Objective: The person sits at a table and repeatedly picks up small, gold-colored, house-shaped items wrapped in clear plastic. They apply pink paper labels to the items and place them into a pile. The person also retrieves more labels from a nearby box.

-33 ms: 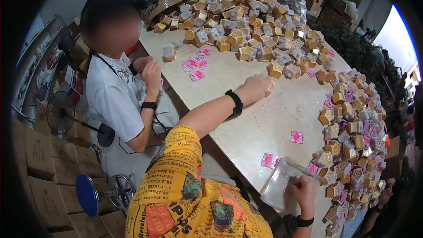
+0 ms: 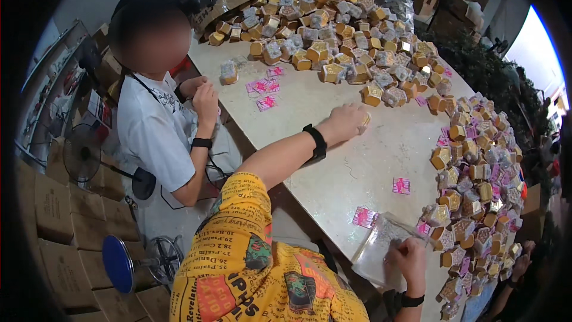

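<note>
My left hand [image 2: 346, 123] reaches across the table [image 2: 316, 185], closed round a small gold box [image 2: 366, 119] that it mostly covers. Just beyond it stands a gold box with a patterned top [image 2: 372, 95] at the edge of a large heap. At the near right my right hand [image 2: 410, 256] hovers over or rests on a stack of clear plastic bags [image 2: 372, 257]. Its fingers are curled together; what they hold, if anything, is hidden. Pink printed cards [image 2: 365, 217] lie beside the bags, and another pink card [image 2: 401, 185] lies a little farther off.
Heaped gold boxes [image 2: 333, 53] line the far side, and bagged boxes with pink cards [image 2: 476, 191] the right. A co-worker [image 2: 158, 125] sits at left near a wrapped box [image 2: 229, 71] and pink cards [image 2: 263, 87]. Cartons [image 2: 65, 238], a blue stool [image 2: 118, 263] and a fan [image 2: 83, 152] stand at left.
</note>
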`<state>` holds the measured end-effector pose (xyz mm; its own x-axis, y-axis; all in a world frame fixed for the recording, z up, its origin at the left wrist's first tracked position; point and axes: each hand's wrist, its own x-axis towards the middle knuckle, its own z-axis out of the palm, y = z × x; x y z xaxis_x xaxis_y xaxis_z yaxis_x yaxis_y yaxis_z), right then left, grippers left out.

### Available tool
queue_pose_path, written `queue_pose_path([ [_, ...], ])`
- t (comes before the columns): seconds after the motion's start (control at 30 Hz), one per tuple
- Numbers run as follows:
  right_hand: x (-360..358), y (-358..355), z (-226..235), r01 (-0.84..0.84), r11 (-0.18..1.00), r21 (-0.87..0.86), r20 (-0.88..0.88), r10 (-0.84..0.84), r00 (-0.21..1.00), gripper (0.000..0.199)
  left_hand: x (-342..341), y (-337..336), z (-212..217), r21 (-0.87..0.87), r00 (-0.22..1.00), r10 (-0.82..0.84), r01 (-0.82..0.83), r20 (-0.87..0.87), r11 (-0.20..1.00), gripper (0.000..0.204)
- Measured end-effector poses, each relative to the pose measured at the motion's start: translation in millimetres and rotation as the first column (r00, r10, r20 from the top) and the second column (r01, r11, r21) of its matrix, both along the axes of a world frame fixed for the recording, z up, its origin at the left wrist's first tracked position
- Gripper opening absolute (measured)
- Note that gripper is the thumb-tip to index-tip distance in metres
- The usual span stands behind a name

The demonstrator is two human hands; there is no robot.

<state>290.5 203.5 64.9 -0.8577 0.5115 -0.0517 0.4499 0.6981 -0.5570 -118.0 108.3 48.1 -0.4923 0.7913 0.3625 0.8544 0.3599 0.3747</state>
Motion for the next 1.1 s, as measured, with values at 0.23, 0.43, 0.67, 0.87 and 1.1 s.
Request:
queue_pose_path([
  [0.23, 6, -5, 8, 0.022, 1.000, 0.015, -0.035, -0.021, 0.999, 0.010, 46, -24, 11, -0.039, 0.991, -0.094, 0.098, 0.091, 0.994, 0.039],
  [0.43, 11, -3, 7, -0.042, 0.998, 0.041, -0.084, 0.046, 0.995, 0.009, 74, -32, 17, -0.127, 0.984, -0.148, 0.159, 0.096, 0.979, 0.044],
  [0.67, 9, -4, 7, -0.050, 0.999, -0.016, -0.059, 0.049, 0.997, 0.016, 111, -17, 12, -0.026, 0.908, -0.178, 0.182, -0.379, 0.983, 0.045],
  [0.87, 7, -1, 2, -0.109, 0.977, 0.181, -0.002, 0.111, 0.994, 0.012, 152, 26, -16, -0.245, 0.848, -0.461, 0.403, -0.261, 0.881, 0.039],
  [1.1, 10, -3, 4, -0.073, 0.988, 0.135, -0.015, 0.076, 0.997, 0.007, 155, 32, -22, -0.268, 0.852, -0.497, 0.447, -0.162, 0.854, 0.019],
])
